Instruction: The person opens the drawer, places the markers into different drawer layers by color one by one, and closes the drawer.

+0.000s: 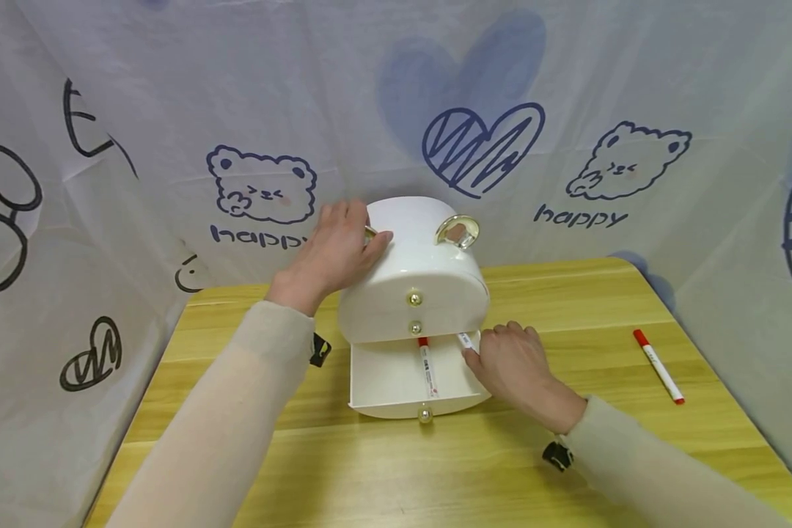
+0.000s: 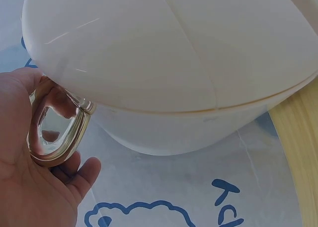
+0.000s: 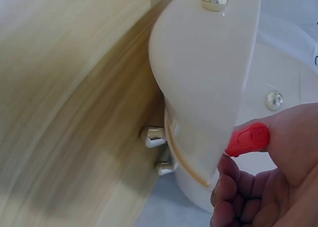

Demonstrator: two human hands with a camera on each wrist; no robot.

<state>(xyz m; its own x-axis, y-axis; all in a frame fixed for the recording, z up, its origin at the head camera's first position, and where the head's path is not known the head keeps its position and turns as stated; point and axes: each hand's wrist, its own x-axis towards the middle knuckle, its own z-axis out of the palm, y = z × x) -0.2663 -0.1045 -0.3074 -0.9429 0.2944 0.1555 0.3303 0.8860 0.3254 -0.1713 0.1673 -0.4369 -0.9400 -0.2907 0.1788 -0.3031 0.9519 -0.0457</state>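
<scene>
A white rounded drawer box (image 1: 396, 293) with gold ring handles stands at the table's middle. On its upper left, my left hand (image 1: 333, 253) grips one ring handle (image 2: 74, 132), with fingers curled round the gold loop. The lower drawer (image 1: 383, 374) is pulled out towards me, and a red-capped marker (image 1: 427, 370) lies in it. My right hand (image 1: 518, 367) is at the drawer's right side, pinching a second white marker (image 1: 466, 340). Its red end (image 3: 251, 138) shows by the thumb in the right wrist view; the drawer front hides the rest there.
Another red-capped marker (image 1: 658, 367) lies on the wooden table (image 1: 435, 477) at the right. Behind the box hangs a printed white cloth (image 1: 383, 95). A gold knob (image 1: 425, 415) juts from the drawer front, and small gold feet (image 3: 153, 136) support the box.
</scene>
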